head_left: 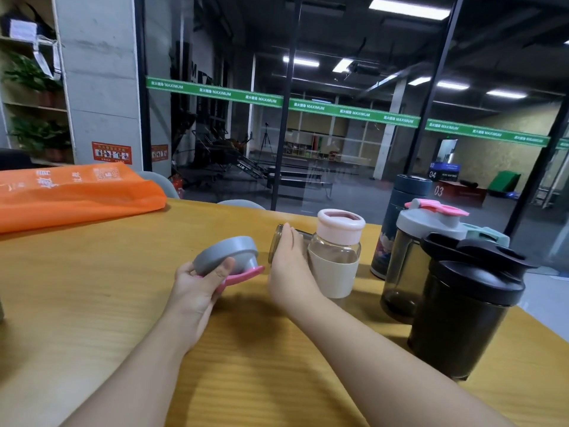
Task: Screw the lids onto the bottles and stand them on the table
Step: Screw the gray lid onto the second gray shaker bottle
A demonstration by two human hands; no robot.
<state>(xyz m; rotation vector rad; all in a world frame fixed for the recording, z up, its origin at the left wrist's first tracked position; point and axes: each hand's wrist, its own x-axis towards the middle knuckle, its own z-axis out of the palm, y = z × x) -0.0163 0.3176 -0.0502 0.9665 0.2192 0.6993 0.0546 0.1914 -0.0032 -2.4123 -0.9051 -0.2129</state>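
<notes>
On table [92,288], grey pink-looped lid [226,255], uncapped bottle [277,241].

Green band [308,106] across glass partition: "MAXIMUM" in white, repeated along its length, each preceded by small characters, illegible. Below the band, right side: white "03" on dark red box [455,192]; "04" on blue box [443,172], "02" above it. Orange bag [77,192], left of band: white print, unreadable.

Both my forearms bare up to the frame edge, no sleeves showing. My left hand [200,280] and right hand [288,266] wear no gloves; fingernails short, unpainted.
</notes>
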